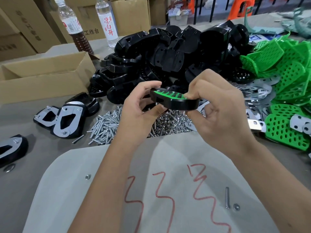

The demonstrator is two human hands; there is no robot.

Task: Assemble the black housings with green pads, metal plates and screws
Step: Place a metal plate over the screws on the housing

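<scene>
Above the bench (168, 157), in the head view, the left hand (139, 113) and right hand (217, 105) each grip 1 end of a black housing (176, 101), fingers (189, 95) curled round it. It is held flat, probably to seat the perforated green pad (170, 94) inside. Shiny screws (104, 125) lie heaped below, within reach.

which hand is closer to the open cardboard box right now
Left. The left hand grips the housing's end on the cardboard box's side; the right hand grips the far end, farther away.
</scene>
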